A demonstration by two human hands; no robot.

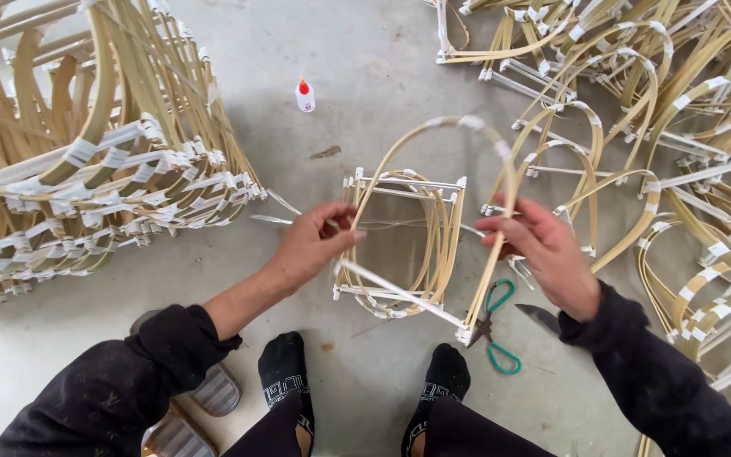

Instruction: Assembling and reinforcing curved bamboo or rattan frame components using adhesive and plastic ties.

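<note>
Both hands work a bamboo frame [416, 245] (arched strips, taped joints): left hand [315, 245] pinches a thin strand [277, 220], right hand [543, 250] grips the arch.

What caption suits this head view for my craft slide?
Left hand and right hand hold a bamboo-strip frame over a concrete floor, scissors beside it.

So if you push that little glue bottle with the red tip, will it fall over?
Probably. The glue bottle stands upright on the bare concrete floor, small with a narrow base, so a nudge likely tips it. Its rounded body might then roll. It looks like light plastic.
</note>
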